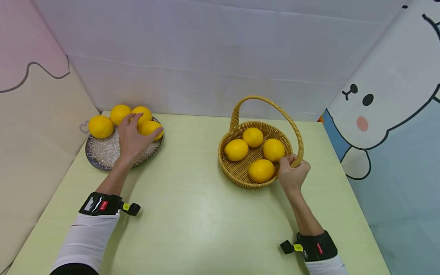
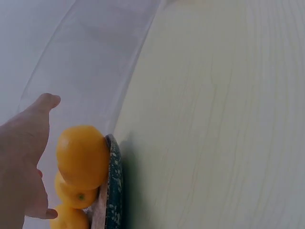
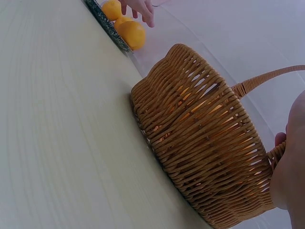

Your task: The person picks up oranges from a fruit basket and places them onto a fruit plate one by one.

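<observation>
Several yellow-orange citrus fruits lie on a speckled plate at the back left. My left hand hovers over them, thumb and fingers spread, holding nothing. From the left wrist, that hand appears apart from the nearest fruit. A wicker basket with a tall arched handle stands right of centre and contains several similar fruits. My right hand grips the handle's lower right end at the rim. The right wrist view shows the basket's woven side close up.
Both plate and basket stand on a pale wooden table, towards its back edge. A white sheet rises behind it. Printed panels with cartoon shapes flank the table at left and right.
</observation>
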{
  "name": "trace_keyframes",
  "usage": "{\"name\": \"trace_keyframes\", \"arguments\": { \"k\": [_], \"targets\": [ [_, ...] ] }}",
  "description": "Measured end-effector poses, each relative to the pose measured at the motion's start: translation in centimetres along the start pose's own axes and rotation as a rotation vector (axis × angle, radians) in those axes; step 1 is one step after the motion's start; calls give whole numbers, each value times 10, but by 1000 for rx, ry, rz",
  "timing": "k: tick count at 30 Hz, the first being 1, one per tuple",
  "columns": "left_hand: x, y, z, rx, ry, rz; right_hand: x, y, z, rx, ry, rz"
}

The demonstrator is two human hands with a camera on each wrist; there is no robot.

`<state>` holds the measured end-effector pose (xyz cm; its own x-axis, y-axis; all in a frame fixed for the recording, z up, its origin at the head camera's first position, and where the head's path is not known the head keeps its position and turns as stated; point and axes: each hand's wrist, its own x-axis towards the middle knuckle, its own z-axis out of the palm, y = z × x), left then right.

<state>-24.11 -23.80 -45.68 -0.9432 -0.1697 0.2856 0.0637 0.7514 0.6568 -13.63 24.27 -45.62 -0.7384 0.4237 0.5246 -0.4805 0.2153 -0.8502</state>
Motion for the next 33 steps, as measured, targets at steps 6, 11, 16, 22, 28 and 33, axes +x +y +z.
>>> {"name": "trace_keyframes", "arguments": {
  "k": [6, 11, 16, 22, 28, 33],
  "targets": [
    [1, 5, -2, 56, -27, 46, 0, 4, 0, -7, 14, 13],
    [1, 15, -1, 67, -60, 92, -1, -16, 5, -7, 21, 13],
    [1, 32, 6, 56, -101, 143, -1, -28, 7, -5, 18, 21],
    [-5, 56, 20, 49, -144, 220, -2, -28, 8, 3, 17, 21],
    [-18, 91, 32, 74, -213, 332, -3, -28, 8, -1, 21, 30],
    [-28, 119, 44, 52, -294, 412, -2, -29, 8, -8, 23, 34]
  ]
}}
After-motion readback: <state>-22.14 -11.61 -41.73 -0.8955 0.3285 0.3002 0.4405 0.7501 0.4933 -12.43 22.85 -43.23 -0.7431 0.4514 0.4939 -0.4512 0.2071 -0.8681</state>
